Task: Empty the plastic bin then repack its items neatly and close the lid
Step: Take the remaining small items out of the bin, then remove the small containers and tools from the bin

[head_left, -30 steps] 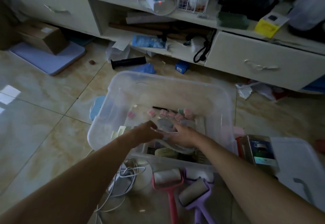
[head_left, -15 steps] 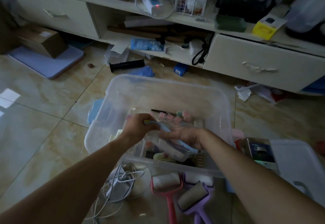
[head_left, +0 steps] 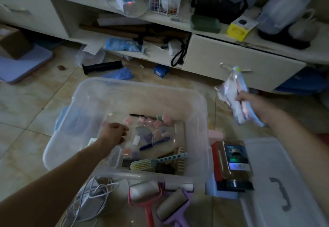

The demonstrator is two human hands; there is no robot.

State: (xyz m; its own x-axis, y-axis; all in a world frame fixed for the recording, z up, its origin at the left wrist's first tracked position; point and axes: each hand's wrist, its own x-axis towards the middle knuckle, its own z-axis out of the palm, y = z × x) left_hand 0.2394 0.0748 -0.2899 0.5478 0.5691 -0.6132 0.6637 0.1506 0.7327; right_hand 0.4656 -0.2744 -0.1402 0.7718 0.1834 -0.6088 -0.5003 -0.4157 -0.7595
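Still in the emptying phase by the look of it. Clear plastic bin on the floor tiles, lid off and parked flat to the right with its grey handle up, well out of the way so both hands get free access.

Right hand out past the bin's right rim, fingers curled tight round a crinkly clear packet with something blue and pink inside, held up in the air, probably heading for the floor pile on that side.

Left hand down inside the bin, knuckles up, fingers curled under over the small stuff; can't tell if anything's actually pinched in there or not.

Plenty left in the bottom: little pink cubes, a blue pen, a teal-handled brush, a beige claw clip.

Already out and lined up near the front edge: two lint rollers, a tangle of white cable. Boxes stacked between bin and lid, likely sorted for repacking.
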